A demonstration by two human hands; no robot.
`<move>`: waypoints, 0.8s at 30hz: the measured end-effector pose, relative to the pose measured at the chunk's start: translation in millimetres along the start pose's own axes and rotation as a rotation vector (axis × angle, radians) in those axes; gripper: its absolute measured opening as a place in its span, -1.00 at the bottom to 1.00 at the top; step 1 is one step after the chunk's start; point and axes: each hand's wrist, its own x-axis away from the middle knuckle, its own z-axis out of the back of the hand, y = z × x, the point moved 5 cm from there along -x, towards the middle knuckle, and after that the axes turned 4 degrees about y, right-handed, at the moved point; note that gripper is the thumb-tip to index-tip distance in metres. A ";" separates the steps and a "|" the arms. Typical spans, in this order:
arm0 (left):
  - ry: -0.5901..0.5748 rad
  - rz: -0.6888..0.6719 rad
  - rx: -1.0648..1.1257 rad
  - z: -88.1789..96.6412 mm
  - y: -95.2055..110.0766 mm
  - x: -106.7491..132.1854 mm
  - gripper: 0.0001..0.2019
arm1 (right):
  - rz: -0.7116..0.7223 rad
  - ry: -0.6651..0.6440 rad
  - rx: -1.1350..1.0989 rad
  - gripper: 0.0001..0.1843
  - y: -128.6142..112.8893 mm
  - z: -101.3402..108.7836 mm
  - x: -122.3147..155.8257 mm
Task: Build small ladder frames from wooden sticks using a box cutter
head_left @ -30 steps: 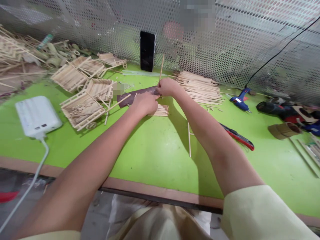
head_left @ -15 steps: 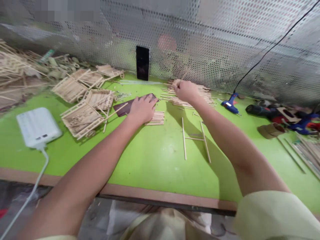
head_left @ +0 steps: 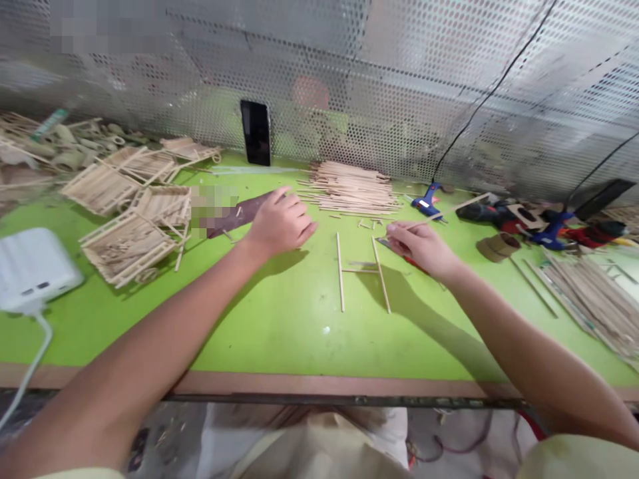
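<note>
Stick frame (head_left: 360,271): side sticks (head_left: 340,286), one crossbar (head_left: 368,271) laid
Right hand (head_left: 418,247): pinches loose stick (head_left: 449,211), unplaced
Left hand (head_left: 280,223): half-curled; cannot tell if holding

matt wooden sticks (head_left: 354,189), smooth glossy tabletop (head_left: 279,332), shiny metallic mesh (head_left: 389,86), smooth plastic box (head_left: 37,266)

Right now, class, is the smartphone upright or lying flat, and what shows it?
Upright: the smartphone stands on a short end on the green tabletop, in front of the perforated panel.
</note>
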 end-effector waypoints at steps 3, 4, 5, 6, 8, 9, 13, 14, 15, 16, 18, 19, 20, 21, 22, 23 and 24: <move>-0.018 0.107 -0.020 -2.1 -5.8 -0.1 -0.47 | -0.079 -0.083 -0.309 -0.30 3.7 -21.0 24.4; -0.014 0.151 -0.018 -2.6 -8.6 0.2 -0.48 | -0.106 -0.088 -0.383 -0.31 5.4 -26.5 29.3; -0.010 0.194 -0.017 -3.1 -11.5 0.6 -0.47 | -0.130 -0.088 -0.446 -0.32 7.2 -31.1 32.8; -0.005 0.224 -0.013 -3.6 -14.0 0.9 -0.45 | -0.152 -0.094 -0.500 -0.33 8.8 -35.2 35.3; 0.006 0.232 0.004 -4.5 -16.7 0.8 -0.44 | -0.190 -0.118 -0.584 -0.36 11.9 -41.5 38.3; 0.011 0.226 0.012 -4.7 -17.4 0.6 -0.47 | -0.204 -0.133 -0.615 -0.37 13.6 -43.7 39.3; 0.013 0.220 0.039 -2.0 -18.4 0.8 -0.54 | -0.235 -0.184 -0.643 -0.36 23.5 -48.5 42.1; 0.008 0.218 0.049 -0.6 -17.5 1.2 -0.53 | -0.234 -0.195 -0.637 -0.35 26.5 -49.2 42.5; 0.002 0.212 0.068 0.8 -15.8 1.6 -0.52 | -0.232 -0.202 -0.631 -0.35 29.5 -49.8 42.7; -0.004 0.206 0.094 2.2 -13.7 2.1 -0.51 | -0.228 -0.203 -0.623 -0.35 32.3 -50.0 42.6; -0.024 0.182 0.146 4.0 -8.2 2.7 -0.53 | -0.206 -0.201 -0.593 -0.34 36.8 -49.8 42.0; -0.033 0.168 0.163 4.5 -5.4 2.9 -0.54 | -0.185 -0.202 -0.565 -0.33 37.9 -49.3 41.7; -0.043 0.154 0.171 5.0 -2.8 2.8 -0.54 | -0.160 -0.206 -0.529 -0.30 38.4 -48.9 41.7; -0.049 0.145 0.169 5.6 -0.6 2.4 -0.53 | -0.132 -0.212 -0.484 -0.27 38.2 -48.3 42.1; -0.051 0.141 0.162 6.7 1.1 1.8 -0.53 | -0.103 -0.210 -0.429 -0.24 37.7 -47.3 42.8; -0.051 0.142 0.156 8.2 2.4 0.9 -0.53 | -0.069 -0.195 -0.362 -0.24 36.8 -45.8 43.6; -0.046 0.141 0.147 10.5 4.1 -0.2 -0.53 | -0.027 -0.164 -0.285 -0.27 35.3 -43.7 44.6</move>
